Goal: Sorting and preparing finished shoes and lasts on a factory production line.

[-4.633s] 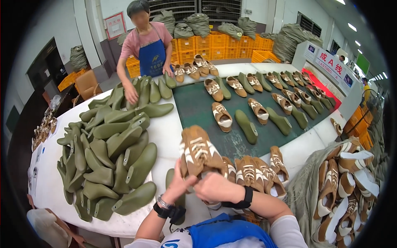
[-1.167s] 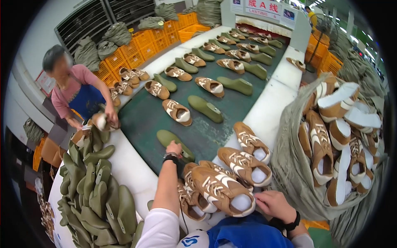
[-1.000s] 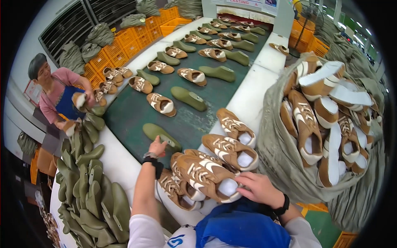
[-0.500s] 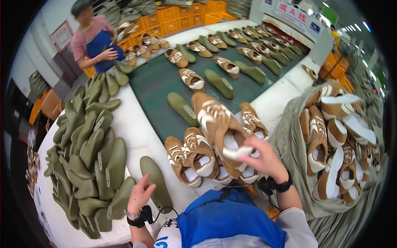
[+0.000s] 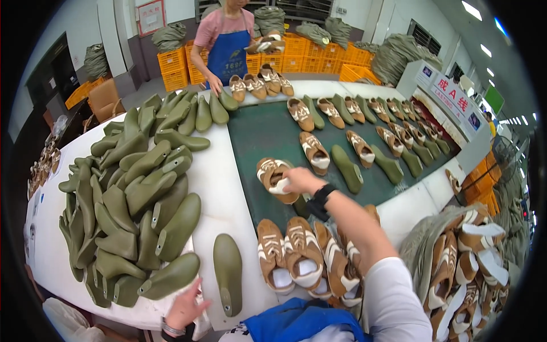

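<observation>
My right hand (image 5: 303,181) is closed on the heel of a brown sneaker (image 5: 272,172) with white stripes, held at the near end of the green conveyor belt (image 5: 253,131). A green shoe last under that hand is mostly hidden. My left hand (image 5: 185,308) holds nothing, its fingers apart. It is low over the white table, close to one green last (image 5: 171,277) at the pile's near edge. Right of it, a single last (image 5: 228,273) lies apart from the pile. Several sneakers (image 5: 302,251) stand in a row before me, partly behind my right arm.
A large pile of green lasts (image 5: 122,211) covers the left table. Sneakers and lasts alternate along the belt. A sack of sneakers (image 5: 421,239) stands at right. Across the table a co-worker in a blue apron (image 5: 228,51) holds a sneaker and touches a last. Orange crates (image 5: 307,54) line the back.
My right hand has carried the sneaker forward, away from me, to the belt. My left hand has moved from the single last toward the pile's near edge. The view has swung left.
</observation>
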`<state>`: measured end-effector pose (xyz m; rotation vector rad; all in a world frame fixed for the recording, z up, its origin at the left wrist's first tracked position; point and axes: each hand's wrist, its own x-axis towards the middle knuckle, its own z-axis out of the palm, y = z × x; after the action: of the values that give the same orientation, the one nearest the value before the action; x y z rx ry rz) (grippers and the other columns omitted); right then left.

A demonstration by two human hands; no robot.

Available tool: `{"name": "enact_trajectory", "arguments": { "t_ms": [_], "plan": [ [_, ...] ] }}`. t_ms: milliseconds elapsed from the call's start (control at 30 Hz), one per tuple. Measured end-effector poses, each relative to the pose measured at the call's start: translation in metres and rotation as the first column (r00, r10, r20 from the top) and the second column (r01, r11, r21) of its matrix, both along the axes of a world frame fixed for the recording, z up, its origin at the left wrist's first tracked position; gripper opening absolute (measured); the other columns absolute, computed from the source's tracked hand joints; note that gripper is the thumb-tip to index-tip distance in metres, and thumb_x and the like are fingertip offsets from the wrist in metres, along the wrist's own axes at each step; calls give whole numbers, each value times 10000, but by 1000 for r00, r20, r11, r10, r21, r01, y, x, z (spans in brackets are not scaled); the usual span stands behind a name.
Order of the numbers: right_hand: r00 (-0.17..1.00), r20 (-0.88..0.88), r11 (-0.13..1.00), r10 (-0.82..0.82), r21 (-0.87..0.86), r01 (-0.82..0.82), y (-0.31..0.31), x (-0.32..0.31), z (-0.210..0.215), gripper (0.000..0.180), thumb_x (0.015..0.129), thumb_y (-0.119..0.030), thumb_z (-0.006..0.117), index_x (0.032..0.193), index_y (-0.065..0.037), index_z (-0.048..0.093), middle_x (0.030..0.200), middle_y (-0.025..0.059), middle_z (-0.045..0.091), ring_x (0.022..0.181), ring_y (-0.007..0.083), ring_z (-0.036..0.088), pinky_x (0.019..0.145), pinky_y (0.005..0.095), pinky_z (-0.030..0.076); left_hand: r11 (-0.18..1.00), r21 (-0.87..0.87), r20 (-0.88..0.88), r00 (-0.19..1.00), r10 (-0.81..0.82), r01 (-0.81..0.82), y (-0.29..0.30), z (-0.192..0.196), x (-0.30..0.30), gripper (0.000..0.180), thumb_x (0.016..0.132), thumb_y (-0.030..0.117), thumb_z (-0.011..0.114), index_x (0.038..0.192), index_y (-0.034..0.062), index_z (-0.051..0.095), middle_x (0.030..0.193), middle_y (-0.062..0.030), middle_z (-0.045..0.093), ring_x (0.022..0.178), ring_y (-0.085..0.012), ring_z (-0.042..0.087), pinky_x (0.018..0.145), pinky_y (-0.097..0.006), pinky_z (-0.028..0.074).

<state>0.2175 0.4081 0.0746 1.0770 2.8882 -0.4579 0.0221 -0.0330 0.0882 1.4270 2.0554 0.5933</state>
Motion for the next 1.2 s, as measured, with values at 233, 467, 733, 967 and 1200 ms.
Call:
{"name": "enact_trajectory", "arguments": {
  "t_ms": [233,467,733,967,1200],
  "plan": [
    [931,-226,957,-287,-121,265,26,-61,-96,313,716,-99,633,1026,-73,600,1088,166,545,983,340,557,856,402,457,987,-161,21,1000,18,-15,3,-84,48,774,713,452,671,1286,13,392,702,-201,617,644,-374,606,573,-447,483],
    [921,-121,928,-370,-101,360,52,-37,-114,500,744,10,492,1220,-146,494,1235,168,435,1083,375,481,906,411,425,978,-129,-132,980,150,-167,22,-68,63,738,718,399,660,1327,99,373,689,-153,611,611,-332,596,558,-430,473],
    [942,279,976,-188,-55,211,17,77,-116,410,774,-104,523,1183,-133,547,1235,163,434,1073,350,517,874,423,463,975,-216,-209,978,6,-52,43,-58,69,747,758,383,609,1384,150,274,728,-151,624,655,-334,605,622,-440,472],
    [883,-462,996,-81,-76,52,-98,137,27,411,755,-205,609,1129,-44,553,1001,187,608,914,359,577,793,422,470,918,-394,-380,900,-212,50,48,-42,77,743,788,456,582,1386,145,268,849,-189,643,762,-386,607,706,-461,463],
    [582,-793,533,-178,420,735,-342,307,149,221,740,-60,636,961,-52,646,832,88,646,697,241,620,616,324,507,906,-121,-458,787,-414,407,95,33,129,606,801,420,606,1303,126,438,833,-178,646,759,-364,614,674,-416,473]
  ]
}}
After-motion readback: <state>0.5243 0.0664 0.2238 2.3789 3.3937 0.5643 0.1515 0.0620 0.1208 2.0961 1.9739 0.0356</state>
